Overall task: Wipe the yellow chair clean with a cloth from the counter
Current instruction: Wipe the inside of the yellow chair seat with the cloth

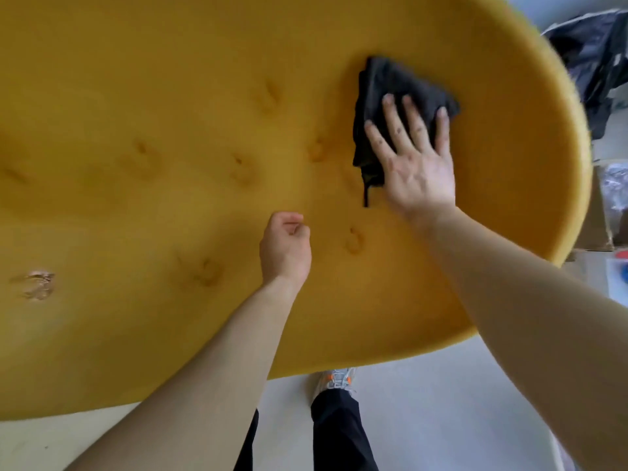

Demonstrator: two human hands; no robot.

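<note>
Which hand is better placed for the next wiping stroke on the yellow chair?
Right. The right hand lies flat on the black cloth, pressing it against the yellow chair; the left hand is curled, holds nothing, and sits apart from the cloth.

Yellow chair (170,96): matt upholstery, soft-looking, smooth between the tufted dimples. One scuffed, paler patch (34,285) at its left, rough and slightly shiny. Cloth (390,86): dark, matt soft fabric, creased, one loose thread. Floor (441,402): pale, smooth, dull. Bag (591,52), upper right: dark crinkled plastic, glossy.
</note>
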